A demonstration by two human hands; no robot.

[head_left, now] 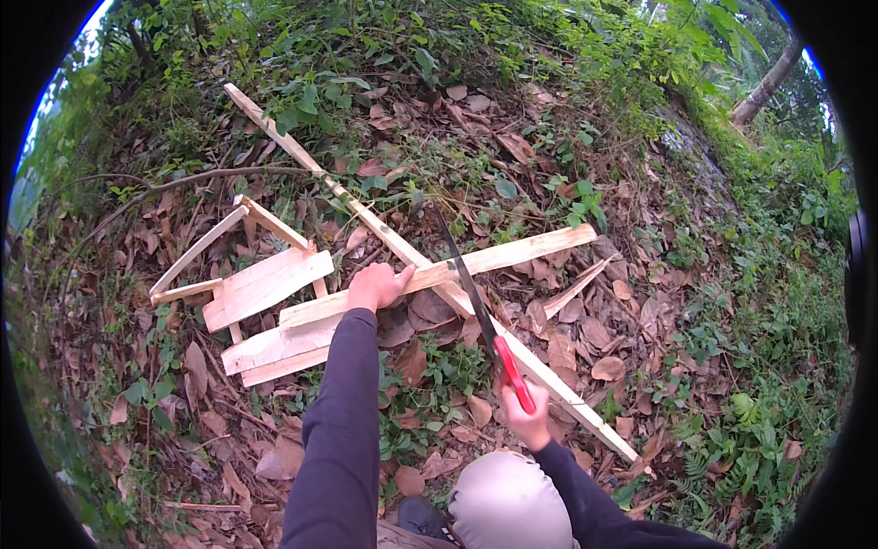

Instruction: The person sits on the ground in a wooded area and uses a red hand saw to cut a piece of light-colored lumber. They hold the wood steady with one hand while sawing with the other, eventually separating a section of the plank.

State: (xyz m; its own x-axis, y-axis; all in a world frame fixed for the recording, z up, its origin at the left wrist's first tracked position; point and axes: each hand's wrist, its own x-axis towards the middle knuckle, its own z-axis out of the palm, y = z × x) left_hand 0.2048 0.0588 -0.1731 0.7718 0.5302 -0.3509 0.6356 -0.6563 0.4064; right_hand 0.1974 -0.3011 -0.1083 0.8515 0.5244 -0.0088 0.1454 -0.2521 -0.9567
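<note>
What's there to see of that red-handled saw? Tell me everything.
The long handsaw with a red handle has a narrow, dark, apparently metal blade tapering toward its far end. The person's bare right hand grips the handle, nearest the body. The saw slants forward and left, its blade crossing over a pale, long wooden plank. Its teeth are too small to make out.
</note>
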